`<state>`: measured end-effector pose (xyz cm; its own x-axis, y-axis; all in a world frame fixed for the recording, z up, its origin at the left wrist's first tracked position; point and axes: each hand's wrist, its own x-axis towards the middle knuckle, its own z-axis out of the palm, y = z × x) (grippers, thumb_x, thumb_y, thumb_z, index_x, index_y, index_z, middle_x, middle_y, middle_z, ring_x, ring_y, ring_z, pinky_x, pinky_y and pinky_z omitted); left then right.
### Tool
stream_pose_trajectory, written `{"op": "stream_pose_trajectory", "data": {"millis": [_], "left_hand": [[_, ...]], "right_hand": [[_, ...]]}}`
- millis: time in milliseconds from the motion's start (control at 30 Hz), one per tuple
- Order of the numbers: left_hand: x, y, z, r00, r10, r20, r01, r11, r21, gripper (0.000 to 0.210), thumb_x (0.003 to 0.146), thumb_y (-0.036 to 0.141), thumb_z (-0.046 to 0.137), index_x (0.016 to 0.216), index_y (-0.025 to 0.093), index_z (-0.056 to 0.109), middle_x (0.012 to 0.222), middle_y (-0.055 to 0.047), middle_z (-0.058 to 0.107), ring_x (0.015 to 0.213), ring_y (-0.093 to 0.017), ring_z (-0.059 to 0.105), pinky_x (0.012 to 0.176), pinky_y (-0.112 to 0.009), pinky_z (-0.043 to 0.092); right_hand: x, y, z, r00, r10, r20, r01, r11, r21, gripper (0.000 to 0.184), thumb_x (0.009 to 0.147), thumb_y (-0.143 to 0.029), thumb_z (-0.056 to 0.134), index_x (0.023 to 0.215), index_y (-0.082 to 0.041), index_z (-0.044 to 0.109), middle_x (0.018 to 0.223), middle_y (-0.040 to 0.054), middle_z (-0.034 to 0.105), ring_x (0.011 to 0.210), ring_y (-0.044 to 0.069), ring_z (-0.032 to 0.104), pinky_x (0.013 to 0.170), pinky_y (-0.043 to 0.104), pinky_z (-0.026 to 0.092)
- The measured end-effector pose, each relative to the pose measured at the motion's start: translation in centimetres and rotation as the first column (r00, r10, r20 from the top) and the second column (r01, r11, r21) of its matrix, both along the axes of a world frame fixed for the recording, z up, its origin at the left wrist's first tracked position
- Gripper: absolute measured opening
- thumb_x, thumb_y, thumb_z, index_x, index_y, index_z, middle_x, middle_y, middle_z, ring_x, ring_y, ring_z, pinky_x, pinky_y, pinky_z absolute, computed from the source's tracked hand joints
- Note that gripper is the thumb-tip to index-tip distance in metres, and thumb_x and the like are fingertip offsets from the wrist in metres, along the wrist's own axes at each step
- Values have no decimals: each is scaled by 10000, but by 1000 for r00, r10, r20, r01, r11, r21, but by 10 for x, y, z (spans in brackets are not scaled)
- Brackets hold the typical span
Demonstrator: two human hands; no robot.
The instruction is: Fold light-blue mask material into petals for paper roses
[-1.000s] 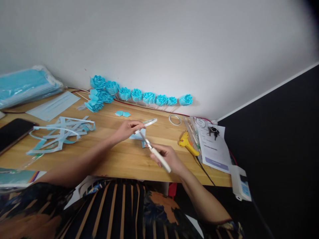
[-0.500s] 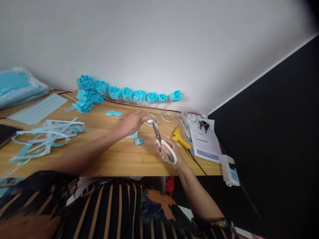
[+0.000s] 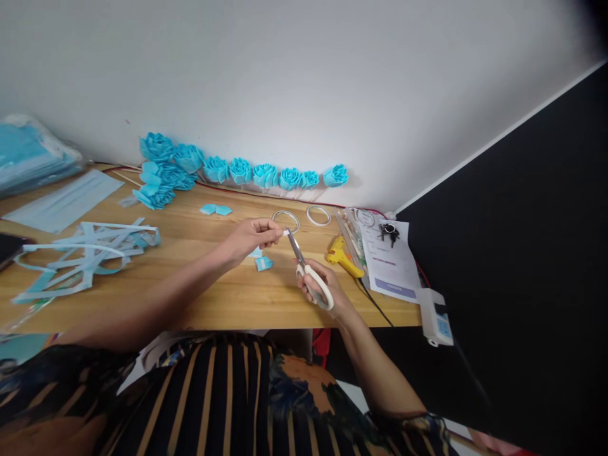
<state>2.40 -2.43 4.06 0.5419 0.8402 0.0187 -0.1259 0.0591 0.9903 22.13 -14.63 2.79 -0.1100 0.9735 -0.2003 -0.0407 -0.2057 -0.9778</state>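
My right hand [image 3: 323, 285] grips a pair of scissors [image 3: 310, 273] by the white handles, with the blades pointing up and to the left. A small white piece [image 3: 285, 232] sits at the blade tips, and my left hand [image 3: 256, 235] pinches it from the other side. Its exact kind is too small to make out. Just below my left hand lie small folded blue pieces [image 3: 263, 263] on the table. Behind the blade tips rests a silvery ring [image 3: 285, 214], partly covered by the hand and blades.
Blue fabric roses [image 3: 265, 175] stand along the wall. To the left are cut mask strips [image 3: 90, 253], a flat mask [image 3: 64, 201] and a bag of masks [image 3: 35, 155]. On the right lie a yellow glue gun [image 3: 342, 256], a printed sheet [image 3: 392, 269] and keys [image 3: 389, 233].
My left hand has moved slightly right and down, and its fingers now pinch the white piece at the scissor tips. The scissors stay in nearly the same place in my right hand.
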Motion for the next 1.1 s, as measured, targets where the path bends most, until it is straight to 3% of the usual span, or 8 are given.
{"op": "stream_pose_trajectory", "data": {"millis": [133, 300, 367, 567, 633, 767, 833, 1100], "left_hand": [[-5, -1, -3, 999, 20, -33, -20, 1000, 4, 272, 699, 404, 731, 682, 152, 629, 592, 21, 548, 535, -76, 414, 529, -225, 315], [-14, 3, -10, 993, 88, -83, -90, 996, -16, 257, 674, 391, 725, 692, 150, 639, 588, 21, 556, 526, -76, 410, 518, -223, 304], [-18, 6, -12, 991, 101, -85, -102, 995, -12, 255, 671, 388, 729, 690, 148, 644, 593, 17, 567, 529, -76, 413, 518, -221, 308], [-24, 7, -17, 990, 111, -91, -111, 994, 7, 272, 695, 416, 729, 699, 151, 666, 598, 14, 576, 535, -76, 409, 513, -218, 300], [-23, 5, -16, 989, 101, -105, -99, 995, 23, 267, 702, 412, 726, 696, 151, 669, 603, 12, 576, 535, -75, 408, 516, -221, 300], [-23, 2, -14, 993, 74, -95, -67, 995, 74, 266, 716, 411, 724, 709, 151, 671, 618, 8, 588, 568, -88, 454, 549, -229, 340], [-24, 1, -14, 994, 59, -87, -50, 994, 98, 272, 723, 418, 719, 714, 151, 670, 626, 5, 596, 595, -101, 488, 575, -238, 368], [-28, 0, -20, 998, 66, -9, -66, 997, 26, 311, 788, 435, 695, 723, 130, 688, 620, -3, 591, 554, -81, 460, 543, -227, 355]], "right_hand": [[4, 6, -2, 965, 19, 263, -54, 990, 127, 535, 771, -436, 718, 1242, -202, 618, 852, 12, 638, 693, 119, 573, 636, 251, 471], [13, 24, -7, 759, -158, 631, -37, 958, 284, 486, 805, -379, 660, 1248, -187, 609, 1136, 93, 682, 974, 211, 640, 888, 351, 494], [20, 31, -12, 630, -274, 727, 17, 940, 340, 462, 845, -351, 600, 1271, -171, 595, 1184, 122, 676, 1021, 231, 640, 922, 374, 486], [21, 34, 0, 79, -275, 958, -178, 942, 285, 382, 928, -321, 518, 1229, -119, 639, 1007, 188, 714, 947, 307, 648, 857, 414, 469], [10, 37, 15, 112, -347, 931, -194, 911, 363, 350, 951, -319, 487, 1188, -134, 665, 991, 175, 721, 931, 294, 653, 854, 404, 462], [-15, 51, 33, 577, -235, 783, -214, 881, 422, 265, 938, -328, 521, 1090, -206, 701, 998, 63, 743, 875, 193, 666, 809, 314, 485], [-26, 60, 33, 712, -180, 679, -167, 895, 413, 233, 905, -357, 570, 1023, -215, 712, 914, 25, 738, 790, 159, 654, 729, 277, 486], [-50, 63, 28, 711, -364, 602, -70, 815, 576, 153, 870, -274, 571, 777, -202, 668, 773, 2, 683, 704, 134, 595, 716, 278, 467]]}}
